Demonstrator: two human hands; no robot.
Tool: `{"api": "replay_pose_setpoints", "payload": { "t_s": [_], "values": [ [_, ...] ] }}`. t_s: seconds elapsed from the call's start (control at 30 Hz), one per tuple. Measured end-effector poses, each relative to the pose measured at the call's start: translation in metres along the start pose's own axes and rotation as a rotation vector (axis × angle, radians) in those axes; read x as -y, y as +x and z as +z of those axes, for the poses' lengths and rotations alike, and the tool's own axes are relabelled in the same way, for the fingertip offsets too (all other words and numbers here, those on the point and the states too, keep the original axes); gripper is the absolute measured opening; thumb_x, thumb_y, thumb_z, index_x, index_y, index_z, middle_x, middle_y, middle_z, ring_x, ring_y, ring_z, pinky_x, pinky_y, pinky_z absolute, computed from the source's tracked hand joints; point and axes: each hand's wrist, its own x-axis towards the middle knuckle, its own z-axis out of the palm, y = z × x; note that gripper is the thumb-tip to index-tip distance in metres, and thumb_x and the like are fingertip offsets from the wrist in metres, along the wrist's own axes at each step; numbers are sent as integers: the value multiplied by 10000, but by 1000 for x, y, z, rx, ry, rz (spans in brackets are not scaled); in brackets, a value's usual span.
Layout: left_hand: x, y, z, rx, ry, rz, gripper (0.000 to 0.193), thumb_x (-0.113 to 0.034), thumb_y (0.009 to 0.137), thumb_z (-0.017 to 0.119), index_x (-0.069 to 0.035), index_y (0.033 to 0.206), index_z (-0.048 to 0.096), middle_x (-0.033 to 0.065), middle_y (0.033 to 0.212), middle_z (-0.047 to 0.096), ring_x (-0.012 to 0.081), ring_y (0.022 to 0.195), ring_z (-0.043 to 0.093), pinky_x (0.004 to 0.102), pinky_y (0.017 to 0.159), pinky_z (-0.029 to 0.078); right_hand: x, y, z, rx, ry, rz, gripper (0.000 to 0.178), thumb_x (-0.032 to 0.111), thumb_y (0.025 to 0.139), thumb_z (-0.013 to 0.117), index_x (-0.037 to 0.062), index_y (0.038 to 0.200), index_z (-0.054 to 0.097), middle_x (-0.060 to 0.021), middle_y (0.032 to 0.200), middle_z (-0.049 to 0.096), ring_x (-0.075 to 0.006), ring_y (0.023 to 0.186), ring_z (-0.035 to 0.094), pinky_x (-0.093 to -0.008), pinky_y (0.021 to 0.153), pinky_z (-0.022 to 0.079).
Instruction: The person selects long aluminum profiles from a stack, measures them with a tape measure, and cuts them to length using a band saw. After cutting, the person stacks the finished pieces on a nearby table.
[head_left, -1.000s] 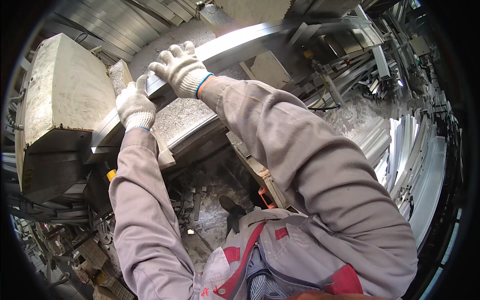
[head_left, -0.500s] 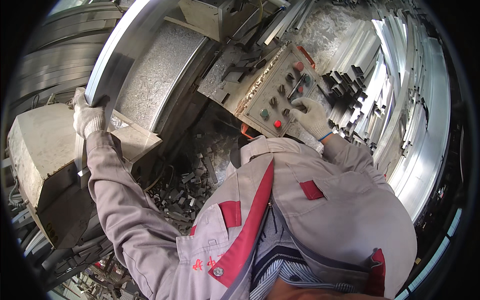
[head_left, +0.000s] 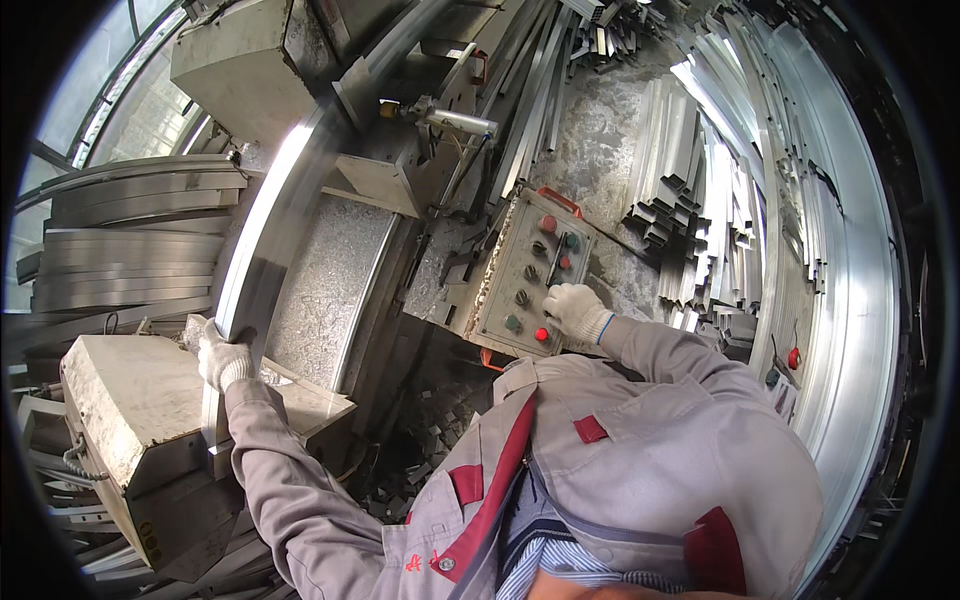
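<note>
At the lower edge, a grey work jacket (head_left: 650, 450) with red trim is seen, its two sleeves stretched forward to gloved hands. By the right hand (head_left: 578, 314), in a pale knitted glove, the right-hand edge of a control panel (head_left: 506, 272) is touched; the fingers are curled in, and whether a knob is pinched beneath them cannot be told. On the panel's face, dark knobs, green buttons and red buttons are set, and the red button (head_left: 542, 334) nearest the wearer is lit.

Over to the left, a long silvery metal bar (head_left: 268, 225) is grasped near its close end by the left hand (head_left: 226, 360), which is partly closed around it. The bar is laid lengthwise along the machine, run away from the wearer beside a flat bed (head_left: 325, 285) strewn with metal chips. Just left of the left hand, a worn cream housing (head_left: 135, 390) is placed, and small grey offcuts (head_left: 430, 440) are scattered on the floor between bed and jacket.

Farther out, stacked metal strips (head_left: 130, 262) are ranged on the left and bundled profiles (head_left: 665, 150) are piled on the right, beyond the panel. Toward the top, the bar's distant part is passed beside a second cream housing (head_left: 245, 72).
</note>
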Motion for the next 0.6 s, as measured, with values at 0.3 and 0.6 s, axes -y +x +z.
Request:
{"api": "replay_pose_setpoints", "payload": {
  "t_s": [0.3, 0.6],
  "values": [
    [-3, -4, -8, 59, 34, -2, 1022, -701, 790, 901, -326, 1639, 472, 97, 1451, 643, 341, 1354, 654, 490, 1110, 547, -4, 11, -3, 239, -3, 90, 265, 397, 1001, 732, 135, 1043, 742, -117, 1047, 710, -347, 976, 756, -493, 808, 601],
    [-7, -7, -15, 57, 11, -43, 954, -630, 793, 941, -354, 1596, 506, 103, 1436, 681, 339, 1297, 708, 530, 1057, 593, 7, -8, -1, 50, 328, 342, 310, 356, 972, 781, 110, 1160, 781, -171, 1132, 743, -392, 1081, 745, -501, 944, 594]
  ]
}}
